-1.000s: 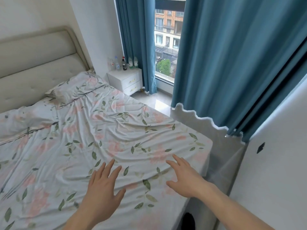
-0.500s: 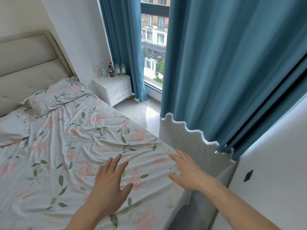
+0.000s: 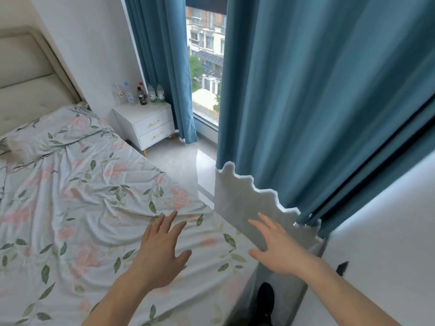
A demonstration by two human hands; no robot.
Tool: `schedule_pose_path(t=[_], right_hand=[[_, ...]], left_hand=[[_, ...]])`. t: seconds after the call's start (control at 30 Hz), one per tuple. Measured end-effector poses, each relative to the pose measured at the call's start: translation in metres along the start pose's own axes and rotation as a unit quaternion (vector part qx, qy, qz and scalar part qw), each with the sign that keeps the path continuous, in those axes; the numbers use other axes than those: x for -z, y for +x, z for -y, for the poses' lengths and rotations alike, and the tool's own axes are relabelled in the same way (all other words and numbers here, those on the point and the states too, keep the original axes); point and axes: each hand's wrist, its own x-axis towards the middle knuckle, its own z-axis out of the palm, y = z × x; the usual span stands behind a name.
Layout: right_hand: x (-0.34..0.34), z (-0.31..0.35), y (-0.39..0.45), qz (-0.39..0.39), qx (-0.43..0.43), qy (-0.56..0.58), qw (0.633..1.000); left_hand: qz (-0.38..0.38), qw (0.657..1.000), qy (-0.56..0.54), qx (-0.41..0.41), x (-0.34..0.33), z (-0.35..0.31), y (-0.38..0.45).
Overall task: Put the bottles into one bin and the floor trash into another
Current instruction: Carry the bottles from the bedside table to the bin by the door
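Several plastic bottles (image 3: 141, 94) stand in a row at the back of a white nightstand (image 3: 147, 124), far ahead beside the bed; one is dark, the others clear. My left hand (image 3: 160, 251) hovers above the bed's near corner with fingers spread and straight, holding nothing. My right hand (image 3: 276, 245) is stretched out over the gap between bed and wall, fingers straight and empty. Both hands are far from the bottles. No bin and no floor trash show in this view.
A bed with a floral sheet (image 3: 77, 208) fills the left. A narrow strip of pale tiled floor (image 3: 186, 165) runs between the bed and the blue curtains (image 3: 317, 102) toward the nightstand. A white wall (image 3: 388, 243) is close on the right. A black shoe (image 3: 264, 302) is below.
The view has swung rightward and moved forward, so the bed slid left and the floor strip and nightstand grew larger. Both hands stay spread and empty in front of me.
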Motion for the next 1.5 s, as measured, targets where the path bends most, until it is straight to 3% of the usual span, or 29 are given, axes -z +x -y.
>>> schedule_pose_path(t=[0.27,0.5,0.87,1.17,1.33,1.5], right_hand=[[0.106,-0.079,0.123,0.062,0.053,-0.012,0.997],[0.213,-0.137,0.184,0.071,0.085,-0.069,0.991],[0.265,-0.184,0.269,0.076,0.111,-0.04,0.99],[0.359,-0.242,0.386,0.086,0.121,-0.028,0.988],[0.405,-0.239,0.449,0.087,0.147,-0.052,0.984],[0.42,-0.185,0.507,0.125,0.218,-0.071,0.965]], left_hand=[[-0.007,0.993,-0.043,0.106,-0.022,-0.08,0.129],[-0.035,0.988,-0.063,0.138,-0.006,-0.155,0.213],[-0.013,0.99,-0.039,0.136,-0.002,-0.194,0.33],[-0.027,0.982,-0.059,0.178,0.022,-0.228,0.477],[-0.053,0.973,-0.074,0.212,0.048,-0.237,0.515],[-0.091,0.953,-0.079,0.278,0.076,-0.21,0.521]])
